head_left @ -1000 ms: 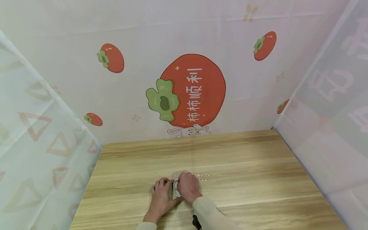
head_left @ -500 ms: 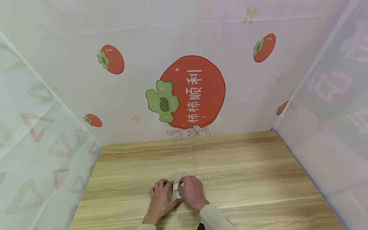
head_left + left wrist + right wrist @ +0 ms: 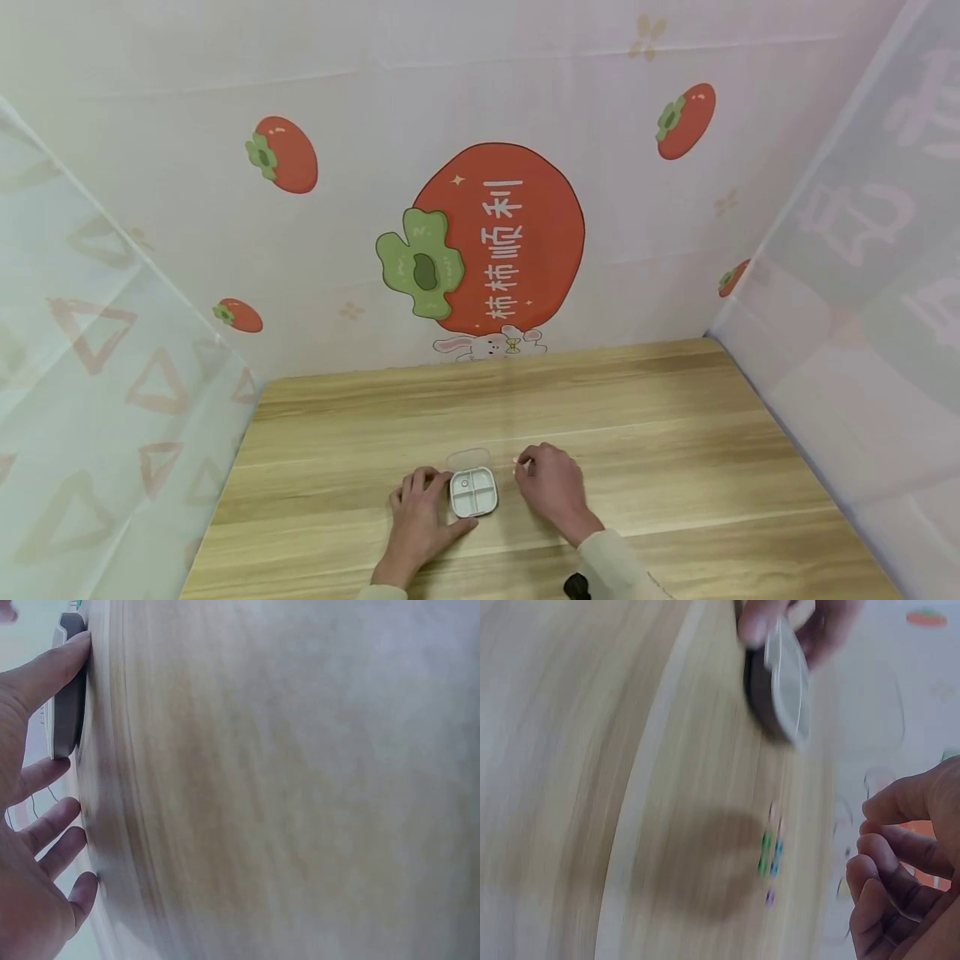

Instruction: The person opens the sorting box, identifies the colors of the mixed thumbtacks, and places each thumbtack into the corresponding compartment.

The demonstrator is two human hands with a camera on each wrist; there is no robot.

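A light-coloured pill box [image 3: 475,492] stands on a wooden table [image 3: 637,425], toward its near edge and a little left of the middle. Its interior is divided into four compartments; a small round bead [image 3: 464,483] lies in the far left one. A clear lid [image 3: 468,457] lies open on the far side of the box.

The left hand [image 3: 422,512] holds the box from the left, thumb against the near side and index finger at the far left corner; the other fingers are spread, their tips at the table. The right hand [image 3: 553,487] is to the right of the box and apart from it. Its fingers are bent and close together; whether the tips pinch anything cannot be told. In the right wrist view, loose beads [image 3: 765,855] in green, blue, purple and a pale tone appear on the table, blurred, between the box and the right hand.

Behind the table, a white backdrop [image 3: 630,300] bears a large red persimmon print [image 3: 536,242] and, below it, a rabbit print [image 3: 487,346].
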